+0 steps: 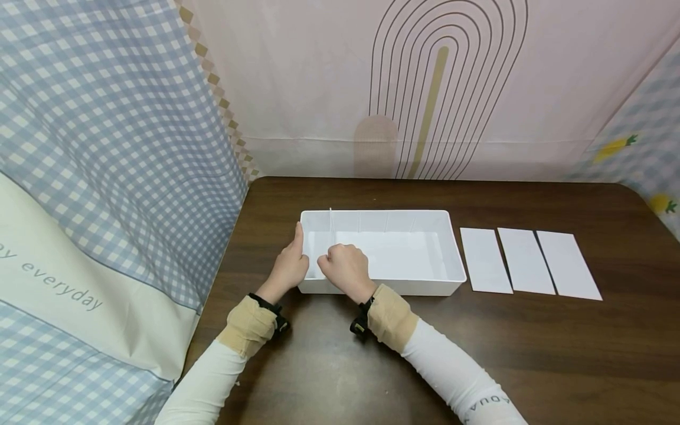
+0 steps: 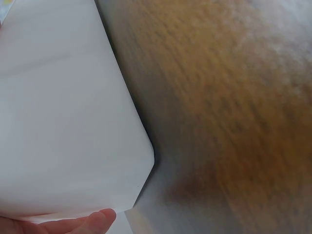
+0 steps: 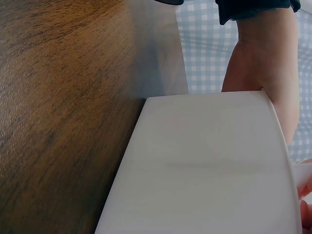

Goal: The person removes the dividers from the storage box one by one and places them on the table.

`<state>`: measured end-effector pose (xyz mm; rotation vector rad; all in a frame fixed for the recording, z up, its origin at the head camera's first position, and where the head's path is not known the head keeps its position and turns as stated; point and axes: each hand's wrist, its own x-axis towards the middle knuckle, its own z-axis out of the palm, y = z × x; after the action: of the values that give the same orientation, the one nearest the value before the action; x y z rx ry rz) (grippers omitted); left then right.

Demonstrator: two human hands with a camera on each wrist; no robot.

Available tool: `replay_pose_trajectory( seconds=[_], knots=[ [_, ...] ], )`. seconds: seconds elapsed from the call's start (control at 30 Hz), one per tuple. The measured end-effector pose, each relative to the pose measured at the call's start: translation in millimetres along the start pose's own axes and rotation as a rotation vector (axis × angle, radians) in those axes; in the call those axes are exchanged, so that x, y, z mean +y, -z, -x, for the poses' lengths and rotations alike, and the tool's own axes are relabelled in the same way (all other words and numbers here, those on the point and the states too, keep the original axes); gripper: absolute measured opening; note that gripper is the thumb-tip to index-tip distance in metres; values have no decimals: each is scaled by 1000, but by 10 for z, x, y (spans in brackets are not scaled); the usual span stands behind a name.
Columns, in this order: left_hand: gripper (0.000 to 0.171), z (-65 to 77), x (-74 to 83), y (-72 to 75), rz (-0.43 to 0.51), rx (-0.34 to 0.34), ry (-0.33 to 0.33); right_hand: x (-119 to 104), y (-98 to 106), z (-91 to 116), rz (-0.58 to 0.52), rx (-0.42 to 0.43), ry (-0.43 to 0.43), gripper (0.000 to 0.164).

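A long white plastic box [image 1: 414,287] stands on the table, with a thin white divider [image 1: 331,223] upright across it near its left end. My left hand [image 1: 289,264] holds the box's left end wall, index finger pointing along the rim. In the left wrist view its fingers [image 2: 100,220] lie against the outside of that wall. Over the front rim, my right hand [image 1: 347,268] has its fingers curled at the near edge of the divider. The right wrist view shows fingers [image 3: 306,214] pinching a white edge; the hand hides most of the contact.
Three white rectangular panels [image 1: 486,260] lie side by side on the brown table [image 1: 425,360], right of the box. A checked cloth [image 1: 122,118] hangs at the left, and a pink patterned cloth [image 1: 297,77] hangs behind the table.
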<state>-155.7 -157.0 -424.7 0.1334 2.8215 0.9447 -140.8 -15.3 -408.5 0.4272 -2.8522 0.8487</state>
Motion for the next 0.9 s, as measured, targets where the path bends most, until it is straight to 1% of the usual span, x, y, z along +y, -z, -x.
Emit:
replay_pose_trajectory(
  seconds=[0.23,0.5,0.9],
  knots=[
    [70,-3,-5,-4,7,-2,1,4,-1,-3,-21,15,5,41],
    [71,-3,-6,-4,8,1,-6,-9,18,-7,-38,10,0,41],
    [71,2,-2,-2,3,4,-7,-13,34,-18,-38,22,15,42]
  ],
)
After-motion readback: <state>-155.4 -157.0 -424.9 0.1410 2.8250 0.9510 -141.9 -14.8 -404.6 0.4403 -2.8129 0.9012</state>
